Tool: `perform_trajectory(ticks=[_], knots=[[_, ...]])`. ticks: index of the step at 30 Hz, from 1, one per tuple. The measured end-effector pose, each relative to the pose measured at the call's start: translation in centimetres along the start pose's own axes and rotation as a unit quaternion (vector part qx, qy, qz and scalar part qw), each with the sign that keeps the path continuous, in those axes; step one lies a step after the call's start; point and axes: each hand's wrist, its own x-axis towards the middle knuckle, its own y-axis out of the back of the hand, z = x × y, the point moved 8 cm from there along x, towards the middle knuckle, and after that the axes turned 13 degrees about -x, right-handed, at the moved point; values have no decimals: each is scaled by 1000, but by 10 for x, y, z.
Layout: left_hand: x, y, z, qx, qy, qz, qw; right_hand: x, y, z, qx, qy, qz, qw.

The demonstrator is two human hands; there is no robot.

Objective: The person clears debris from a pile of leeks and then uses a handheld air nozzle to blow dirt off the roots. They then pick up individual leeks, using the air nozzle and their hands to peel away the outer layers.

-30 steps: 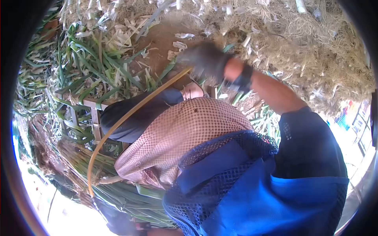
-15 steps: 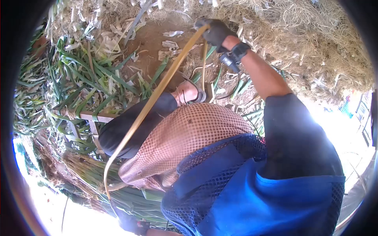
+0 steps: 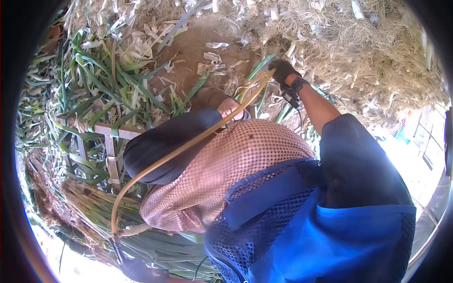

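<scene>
My right hand point(image 3: 283, 71), in a dark glove, is closed around a yellow hose point(image 3: 188, 144) at the upper middle. From there the hose arcs down across my dark-trousered leg to the lower left. Its end meets a slim dark nozzle point(image 3: 117, 247). My left hand point(image 3: 139, 270), gloved and partly washed out by glare, is closed at the nozzle's lower end; its fingers are not sharp. Close beside that hand lies a bundle of long green onions point(image 3: 160, 252). A watch and a small dark device are strapped to my right wrist.
Piled green onions with pale roots point(image 3: 368, 61) fill the top and right. Green leaves and peelings point(image 3: 122, 80) cover the left, around a metal frame point(image 3: 113, 160). Bare soil point(image 3: 188, 52) shows beyond my foot. A checkered cloth point(image 3: 236, 155) and blue apron point(image 3: 339, 245) cover me.
My right hand has moved right and downward with the hose. The hose now curves lower across my leg. My left hand and the nozzle appear farther left, and the view has shifted slightly.
</scene>
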Motion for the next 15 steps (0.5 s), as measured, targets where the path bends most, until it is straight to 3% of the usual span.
perform_trajectory(ticks=[3, 6, 7, 9, 11, 13, 15], knots=[[17, 17, -13, -4, -10, -3, 1000, -44, 10, 3, -20, -46, -8, 999], [31, 33, -22, 9, -29, -10, 999, -80, 5, 14, -108, -117, -106, 982], [35, 39, -24, 15, -36, -12, 999, -94, 0, 19, -125, -109, -87, 982], [44, 50, -23, 38, -60, -18, 997, -125, -1, 28, -180, -106, -171, 963], [52, 62, -20, 69, -93, -28, 993, -157, 12, 49, -284, -48, -118, 950], [56, 72, -10, 154, -155, -57, 974, -181, 41, 107, -230, -166, -76, 956], [50, 70, 1, 279, -249, -91, 923, -204, 96, 150, -274, -210, -58, 937]])
